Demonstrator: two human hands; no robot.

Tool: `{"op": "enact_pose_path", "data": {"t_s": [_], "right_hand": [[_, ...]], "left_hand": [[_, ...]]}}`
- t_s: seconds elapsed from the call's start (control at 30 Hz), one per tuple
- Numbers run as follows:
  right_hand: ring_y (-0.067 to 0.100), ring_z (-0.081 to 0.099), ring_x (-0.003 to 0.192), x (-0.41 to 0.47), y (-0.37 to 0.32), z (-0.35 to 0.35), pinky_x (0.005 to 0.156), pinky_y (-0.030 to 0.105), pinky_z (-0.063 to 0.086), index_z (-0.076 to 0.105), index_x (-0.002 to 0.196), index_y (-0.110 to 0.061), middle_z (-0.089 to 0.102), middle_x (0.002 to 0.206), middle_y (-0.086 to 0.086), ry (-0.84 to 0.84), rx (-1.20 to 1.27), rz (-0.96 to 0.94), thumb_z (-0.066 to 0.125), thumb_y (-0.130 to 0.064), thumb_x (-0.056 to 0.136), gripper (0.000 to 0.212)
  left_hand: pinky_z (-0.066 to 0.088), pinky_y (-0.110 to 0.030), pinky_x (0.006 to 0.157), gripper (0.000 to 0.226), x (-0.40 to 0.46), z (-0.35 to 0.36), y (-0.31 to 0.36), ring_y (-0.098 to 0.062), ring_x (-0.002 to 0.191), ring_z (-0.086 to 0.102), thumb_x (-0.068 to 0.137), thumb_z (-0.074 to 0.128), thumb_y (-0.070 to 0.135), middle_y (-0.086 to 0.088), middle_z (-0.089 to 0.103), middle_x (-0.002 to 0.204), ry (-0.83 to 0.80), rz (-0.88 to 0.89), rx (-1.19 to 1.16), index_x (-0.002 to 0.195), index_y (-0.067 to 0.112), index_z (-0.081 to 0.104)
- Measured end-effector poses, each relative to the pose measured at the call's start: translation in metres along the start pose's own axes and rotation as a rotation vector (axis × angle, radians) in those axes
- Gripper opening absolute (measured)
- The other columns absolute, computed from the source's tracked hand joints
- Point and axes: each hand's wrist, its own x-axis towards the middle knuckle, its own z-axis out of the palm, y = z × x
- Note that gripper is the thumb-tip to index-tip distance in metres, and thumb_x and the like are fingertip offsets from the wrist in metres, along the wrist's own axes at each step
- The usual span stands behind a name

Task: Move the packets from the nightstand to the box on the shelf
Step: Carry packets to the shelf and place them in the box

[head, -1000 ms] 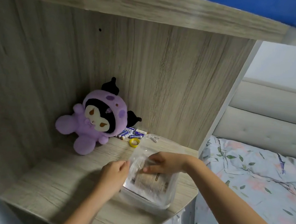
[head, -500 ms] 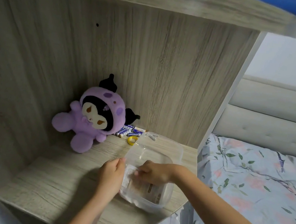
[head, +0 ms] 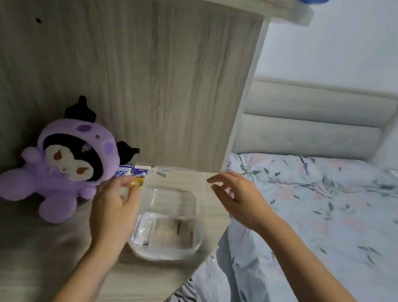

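A clear plastic box stands on the wooden shelf near its rounded front edge, with its clear hinged lid open behind it. Flat packets with brown print lie on the box's bottom. My left hand hovers at the box's left side, fingers loosely bent and holding nothing. My right hand is raised to the right of the lid, fingers spread and empty. The frame is blurred by motion.
A purple plush toy sits at the back left of the shelf. Blue batteries and a small yellow ring lie behind the box. A bed with a floral sheet and padded headboard fills the right side.
My right hand has come out of the box and lifted to the right, leaving the packets inside. My left hand has let go of the box's side. The view has swung right.
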Motion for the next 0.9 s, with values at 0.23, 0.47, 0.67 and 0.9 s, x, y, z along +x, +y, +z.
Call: {"op": "enact_pose_path", "data": {"t_s": [0.23, 0.47, 0.67, 0.9], "right_hand": [[0.025, 0.054, 0.118, -0.170, 0.059, -0.061, 0.096, 0.039, 0.047, 0.059, 0.126, -0.024, 0.057, 0.129, 0.004, -0.159, -0.383, 0.734, 0.051, -0.035, 0.098, 0.032], [0.028, 0.052, 0.121, -0.402, 0.039, -0.088, 0.096, 0.042, 0.048, 0.038, 0.143, -0.022, 0.053, 0.136, 0.007, -0.148, -0.309, 1.380, 0.052, -0.043, 0.096, 0.053], [0.027, 0.056, 0.118, -0.567, -0.022, -0.112, 0.095, 0.039, 0.049, 0.036, 0.145, -0.020, 0.058, 0.130, 0.008, 0.025, -0.226, 1.692, 0.052, -0.053, 0.093, 0.064], [0.025, 0.052, 0.125, -0.742, -0.078, -0.137, 0.100, 0.038, 0.045, 0.044, 0.141, -0.019, 0.055, 0.138, 0.005, 0.147, -0.159, 1.910, 0.049, -0.055, 0.094, 0.060]], "left_hand": [[0.043, -0.031, 0.075, 0.013, -0.039, 0.070, 0.104, -0.021, 0.081, 0.059, 0.092, 0.054, 0.028, -0.002, 0.060, 0.105, -0.675, 0.426, 0.049, 0.094, 0.024, 0.066], [0.049, -0.035, 0.087, 0.036, -0.197, 0.150, 0.168, -0.020, 0.099, 0.058, 0.097, 0.048, 0.035, -0.002, 0.061, 0.121, -1.431, 0.804, 0.228, 0.128, 0.017, 0.054], [0.049, -0.033, 0.086, 0.047, -0.349, 0.157, 0.234, -0.019, 0.102, 0.059, 0.098, 0.044, 0.045, -0.002, 0.062, 0.120, -1.664, 1.169, 0.294, 0.139, 0.021, 0.044], [0.052, -0.036, 0.087, 0.053, -0.559, 0.128, 0.290, -0.020, 0.106, 0.060, 0.097, 0.041, 0.053, -0.001, 0.063, 0.122, -1.801, 1.482, 0.240, 0.143, 0.029, 0.036]]}}
